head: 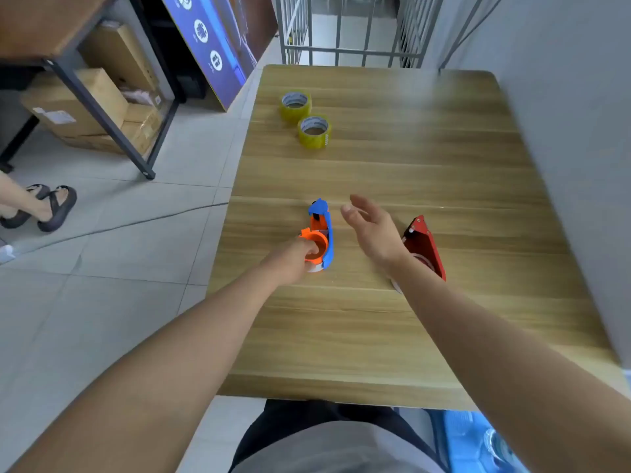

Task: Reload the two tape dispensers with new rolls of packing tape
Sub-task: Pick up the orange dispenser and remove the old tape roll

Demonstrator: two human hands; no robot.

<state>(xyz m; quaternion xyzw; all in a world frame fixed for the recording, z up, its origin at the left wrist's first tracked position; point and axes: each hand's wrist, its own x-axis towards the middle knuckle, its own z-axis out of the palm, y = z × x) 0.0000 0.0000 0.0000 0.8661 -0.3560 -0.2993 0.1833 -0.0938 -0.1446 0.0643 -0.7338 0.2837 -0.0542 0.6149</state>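
A blue and orange tape dispenser (322, 230) lies on the wooden table (375, 319) near its left edge. My left hand (293, 259) grips its orange hub, with fingers inside the ring. My right hand (370, 228) hovers open just right of that dispenser, fingers spread and holding nothing. A red tape dispenser (425, 245) lies further right, partly hidden behind my right wrist. Two yellowish rolls of packing tape stand at the far left of the table, one (295, 104) behind the other (314, 131).
A grey wall (563, 131) borders the table's right side. On the floor to the left stand a metal-framed shelf with cardboard boxes (92, 107) and a person's sandalled feet (47, 206). A railing (341, 29) runs behind the table.
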